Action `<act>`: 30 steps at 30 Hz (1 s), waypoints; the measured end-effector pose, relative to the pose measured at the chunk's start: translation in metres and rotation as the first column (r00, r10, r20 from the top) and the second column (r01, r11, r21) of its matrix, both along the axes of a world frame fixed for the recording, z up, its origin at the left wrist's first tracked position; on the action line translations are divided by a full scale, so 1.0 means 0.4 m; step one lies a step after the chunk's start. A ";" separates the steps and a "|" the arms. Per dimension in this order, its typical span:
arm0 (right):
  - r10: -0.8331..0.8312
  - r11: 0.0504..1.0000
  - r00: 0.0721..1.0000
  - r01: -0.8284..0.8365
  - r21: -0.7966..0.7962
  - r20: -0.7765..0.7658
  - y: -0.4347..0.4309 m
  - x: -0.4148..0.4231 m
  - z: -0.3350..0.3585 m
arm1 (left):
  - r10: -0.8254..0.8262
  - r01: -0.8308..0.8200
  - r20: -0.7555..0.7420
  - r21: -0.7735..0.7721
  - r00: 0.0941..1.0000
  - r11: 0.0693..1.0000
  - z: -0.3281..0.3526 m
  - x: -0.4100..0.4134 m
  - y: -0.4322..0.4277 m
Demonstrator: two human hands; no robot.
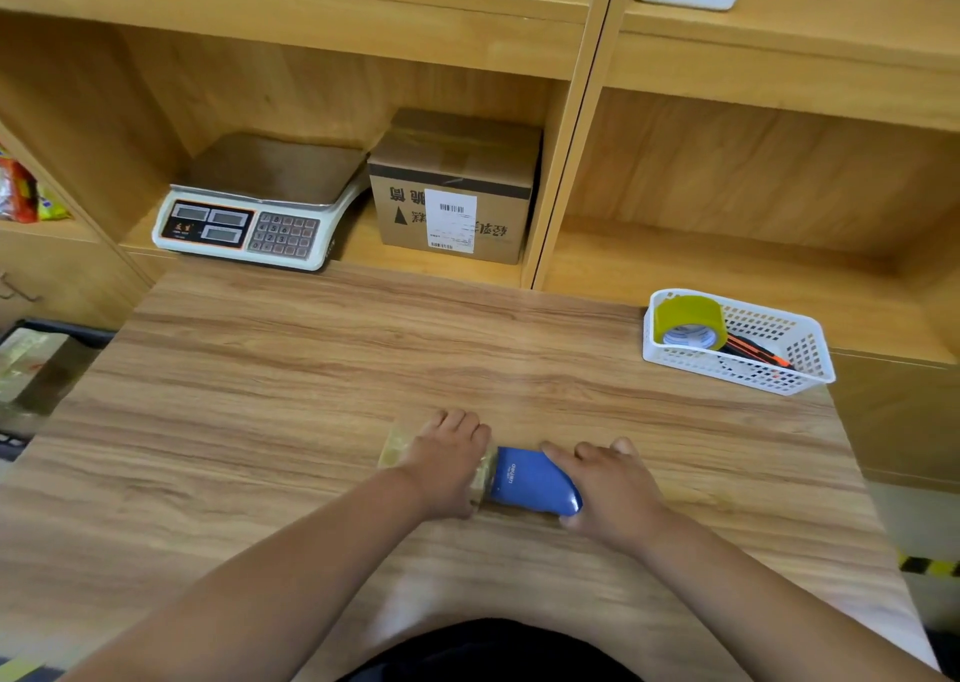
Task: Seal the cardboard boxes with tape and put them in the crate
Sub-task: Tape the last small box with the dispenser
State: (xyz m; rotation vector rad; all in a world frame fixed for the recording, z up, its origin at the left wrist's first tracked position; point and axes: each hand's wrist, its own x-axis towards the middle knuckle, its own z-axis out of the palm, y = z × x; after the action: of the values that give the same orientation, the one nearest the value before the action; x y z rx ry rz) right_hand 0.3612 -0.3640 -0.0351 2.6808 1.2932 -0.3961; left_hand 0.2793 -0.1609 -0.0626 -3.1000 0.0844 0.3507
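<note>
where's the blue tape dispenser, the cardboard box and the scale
blue tape dispenser (530,481): head view, blue top cover
cardboard box (462,153): head view, top face
scale (275,169): head view, metal weighing pan

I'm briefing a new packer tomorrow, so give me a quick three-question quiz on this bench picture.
1. True or false: the cardboard box stands on the shelf beside the scale.
2. What lies in the white basket? A) a tape roll and a cutter B) a scale C) a cardboard box
3. Fill in: the left hand and right hand both hold the blue tape ____ on the table.

Key: 1 true; 2 A; 3 dispenser.
</note>
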 end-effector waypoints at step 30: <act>0.030 0.993 0.998 -0.022 0.120 -0.059 0.230 -0.119 0.144 | 0.337 -0.302 -0.067 -0.630 0.939 0.715 0.035 -0.209 0.250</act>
State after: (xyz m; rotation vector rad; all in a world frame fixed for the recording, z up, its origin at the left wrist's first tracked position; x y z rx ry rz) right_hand 0.3135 -0.2721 0.0225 2.7658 1.4100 -0.4131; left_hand 0.1956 -0.0609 -0.0484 -3.8032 -0.4457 0.2882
